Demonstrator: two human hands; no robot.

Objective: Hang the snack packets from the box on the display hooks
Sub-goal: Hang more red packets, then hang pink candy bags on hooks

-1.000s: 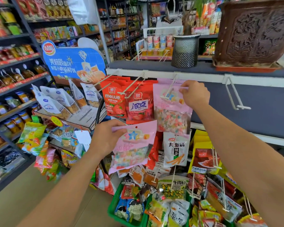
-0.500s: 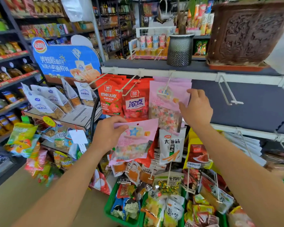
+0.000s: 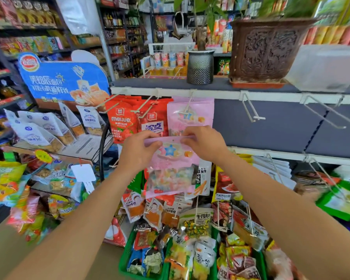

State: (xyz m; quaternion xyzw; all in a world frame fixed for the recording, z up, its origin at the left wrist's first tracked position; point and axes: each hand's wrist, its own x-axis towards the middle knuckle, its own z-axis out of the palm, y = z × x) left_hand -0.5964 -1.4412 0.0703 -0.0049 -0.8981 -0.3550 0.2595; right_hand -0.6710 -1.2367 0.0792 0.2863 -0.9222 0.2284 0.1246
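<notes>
Low in front, a green basket point(image 3: 125, 257) holds loose snack bags. Above it, the left hand point(image 3: 138, 152) and right hand point(image 3: 204, 144) each pinch a top corner of a pink candy packet point(image 3: 170, 174), holding it upright just below the upper row of hooks. Behind it, more pink packets point(image 3: 190, 116) hang on a white hook point(image 3: 187, 107), beside red packets point(image 3: 121, 122). On the shelf point(image 3: 150, 82) above stand a mesh pot point(image 3: 200, 66) and a carved brown planter point(image 3: 267, 49).
</notes>
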